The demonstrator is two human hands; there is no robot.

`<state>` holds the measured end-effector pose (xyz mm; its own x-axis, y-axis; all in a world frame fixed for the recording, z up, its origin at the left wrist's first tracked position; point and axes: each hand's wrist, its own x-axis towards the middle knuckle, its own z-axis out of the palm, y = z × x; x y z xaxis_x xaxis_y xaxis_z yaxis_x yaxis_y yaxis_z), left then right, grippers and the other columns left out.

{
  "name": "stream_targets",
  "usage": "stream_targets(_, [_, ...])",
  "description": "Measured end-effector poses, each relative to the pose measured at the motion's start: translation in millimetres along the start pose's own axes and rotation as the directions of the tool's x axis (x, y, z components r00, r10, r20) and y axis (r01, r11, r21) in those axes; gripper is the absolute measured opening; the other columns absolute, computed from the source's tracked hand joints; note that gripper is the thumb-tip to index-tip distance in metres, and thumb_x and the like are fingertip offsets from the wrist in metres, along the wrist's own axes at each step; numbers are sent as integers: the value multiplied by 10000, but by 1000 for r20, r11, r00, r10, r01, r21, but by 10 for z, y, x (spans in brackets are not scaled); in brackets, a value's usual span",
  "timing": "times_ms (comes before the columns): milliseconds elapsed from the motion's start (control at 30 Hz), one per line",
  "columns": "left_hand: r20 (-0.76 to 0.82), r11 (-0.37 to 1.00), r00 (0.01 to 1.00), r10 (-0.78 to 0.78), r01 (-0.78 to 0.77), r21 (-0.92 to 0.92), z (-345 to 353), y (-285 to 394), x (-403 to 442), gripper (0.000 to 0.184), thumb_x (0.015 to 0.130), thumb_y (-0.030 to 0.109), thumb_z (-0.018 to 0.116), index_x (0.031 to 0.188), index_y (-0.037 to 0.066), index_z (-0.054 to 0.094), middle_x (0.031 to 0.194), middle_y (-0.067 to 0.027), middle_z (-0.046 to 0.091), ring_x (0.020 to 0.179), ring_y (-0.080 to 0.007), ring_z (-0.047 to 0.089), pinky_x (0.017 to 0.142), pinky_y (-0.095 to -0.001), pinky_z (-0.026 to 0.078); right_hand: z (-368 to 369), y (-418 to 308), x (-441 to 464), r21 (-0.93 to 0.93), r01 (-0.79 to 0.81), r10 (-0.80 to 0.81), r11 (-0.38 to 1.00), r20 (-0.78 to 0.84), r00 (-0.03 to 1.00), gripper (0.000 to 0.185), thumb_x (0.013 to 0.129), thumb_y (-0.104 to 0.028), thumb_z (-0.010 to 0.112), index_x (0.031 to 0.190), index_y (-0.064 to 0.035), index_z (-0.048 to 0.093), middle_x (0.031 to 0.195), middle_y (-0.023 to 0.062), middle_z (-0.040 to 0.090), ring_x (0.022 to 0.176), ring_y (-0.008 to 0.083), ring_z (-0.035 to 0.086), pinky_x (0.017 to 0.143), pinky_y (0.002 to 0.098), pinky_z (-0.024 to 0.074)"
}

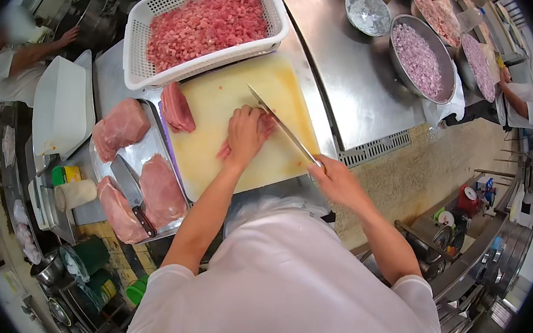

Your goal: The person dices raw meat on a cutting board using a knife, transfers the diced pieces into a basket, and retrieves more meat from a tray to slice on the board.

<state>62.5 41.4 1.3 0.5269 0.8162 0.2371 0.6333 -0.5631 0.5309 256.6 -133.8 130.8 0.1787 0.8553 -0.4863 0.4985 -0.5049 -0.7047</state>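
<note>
My left hand (248, 134) presses down on raw meat (266, 126) on the pale yellow cutting board (221, 99), its fingers curled over it. In my right hand (341, 182) is the handle of a long kitchen knife (289, 134). The blade slants up and left across the board, right beside the meat and my left fingers. A stack of meat slices (177, 108) lies near the board's left edge. Beyond the board, diced meat (212, 25) fills a white perforated basket (138, 50).
To the left, a metal tray (149, 150) holds large meat pieces (163, 192) and a second knife (128, 186). A white tub (62, 107) stands farther left. Bowls with chopped onion (417, 60) sit at the back right. Co-workers' arms (32, 57) show at both sides.
</note>
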Motion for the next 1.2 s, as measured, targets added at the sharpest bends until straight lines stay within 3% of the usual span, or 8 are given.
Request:
stream_targets(167, [-84, 996, 996, 15, -22, -88, -16, 78, -23, 228, 844, 46, 655, 1070, 69, 679, 1009, -142, 627, 969, -362, 590, 840, -485, 469, 321, 40, 664, -36, 150, -152, 988, -62, 986, 510, 1039, -389, 588, 1312, 35, 661, 879, 234, 714, 813, 302, 706, 775, 434, 538])
stream_targets(267, [-109, 990, 994, -1, -15, -141, -14, 77, 41, 163, 851, 44, 645, 1009, 66, 678, 997, -142, 624, 954, -366, 590, 835, -486, 467, -22, -306, 370, -5, -16, 16, 1000, 92, 996, 499, 1040, -377, 579, 1283, 50, 664, 877, 250, 710, 816, 334, 703, 792, 450, 536])
stream_targets(500, [-57, 995, 998, 25, -30, -100, -44, 48, -2, 156, 876, 36, 620, 1024, 44, 668, 1001, -161, 615, 951, -385, 585, 841, -498, 470, 385, -74, 723, 32, 183, -182, 983, -37, 983, 504, 1029, -449, 587, 1109, 36, 694, 913, 282, 724, 922, 445, 716, 844, 503, 539])
stream_targets(600, [-92, 982, 995, 33, -50, -183, -113, 57, -3, 172, 878, 29, 616, 1040, 43, 673, 1005, -167, 604, 957, -385, 584, 850, -491, 477, 230, -212, 658, 0, 87, -87, 996, 35, 996, 493, 1035, -438, 580, 1125, 34, 689, 933, 288, 723, 945, 460, 706, 856, 512, 534])
stream_targets(700, [-78, 986, 997, 20, -33, -165, -145, -1, -39, 180, 904, 33, 602, 1071, 41, 670, 1027, -175, 605, 984, -387, 586, 872, -492, 478, 105, -290, 321, 41, 0, -3, 999, 79, 997, 490, 1032, -437, 584, 1114, 36, 687, 938, 296, 721, 953, 473, 701, 866, 527, 531])
stream_targets(900, [38, 1000, 999, 13, -13, -21, -171, 38, -77, 179, 929, 43, 596, 1097, 21, 654, 1055, -184, 612, 994, -395, 580, 891, -506, 470, 553, -112, 814, 4, 208, -207, 978, -71, 976, 450, 1023, -395, 586, 1073, 42, 685, 933, 303, 719, 939, 477, 704, 878, 543, 534])
stream_targets(1100, [-88, 993, 996, -10, 0, -118, -122, -133, -148, 179, 908, 43, 599, 1077, 23, 654, 1013, -173, 607, 963, -387, 580, 865, -503, 467, 248, -336, 264, 27, 31, -33, 999, 98, 995, 466, 1022, -416, 598, 1122, 30, 687, 971, 321, 720, 973, 494, 702, 885, 551, 542])
stream_targets(1200, [-50, 999, 998, -30, 32, 40, -102, -108, -181, 143, 955, 60, 585, 1074, 22, 653, 1004, -176, 621, 961, -390, 583, 858, -505, 464, 681, 31, 566, -53, 183, -184, 982, -14, 983, 462, 1021, -419, 599, 1148, 17, 684, 985, 315, 722, 983, 490, 701, 888, 539, 547])
